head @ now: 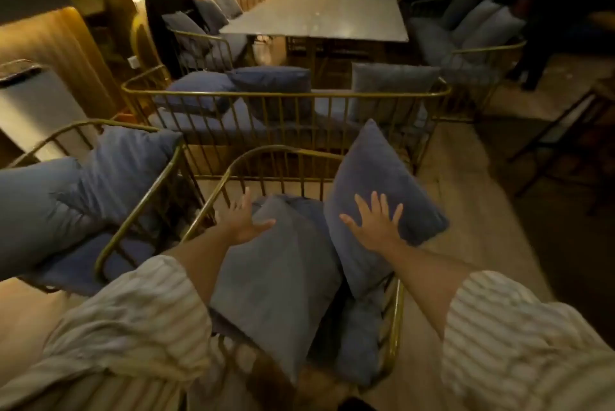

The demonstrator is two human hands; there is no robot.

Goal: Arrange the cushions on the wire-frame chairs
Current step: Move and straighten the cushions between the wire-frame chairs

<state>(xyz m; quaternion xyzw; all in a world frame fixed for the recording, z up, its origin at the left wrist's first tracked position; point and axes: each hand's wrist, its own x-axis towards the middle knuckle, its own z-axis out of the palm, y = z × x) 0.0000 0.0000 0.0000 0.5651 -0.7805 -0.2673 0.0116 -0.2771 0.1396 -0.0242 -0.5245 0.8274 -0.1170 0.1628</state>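
Note:
Right below me stands a gold wire-frame chair (pixel 233 164) with two loose grey-blue cushions in it. One cushion (pixel 276 280) lies tilted across the seat, corner pointing up. My left hand (pixel 244 219) is spread at that top corner, thumb on the fabric. The other cushion (pixel 376 184) stands on its corner against the chair's right side, and my right hand (pixel 374 222) presses flat on its face, fingers apart. A darker seat pad (pixel 357 347) shows under both cushions.
Another wire chair (pixel 139 207) with blue cushions (pixel 123 161) stands close on the left. A gold wire bench (pixel 286 96) with several cushions faces a grey table (pixel 319 14) ahead. A person in dark clothing (pixel 545 31) stands at far right. Wooden floor lies to the right.

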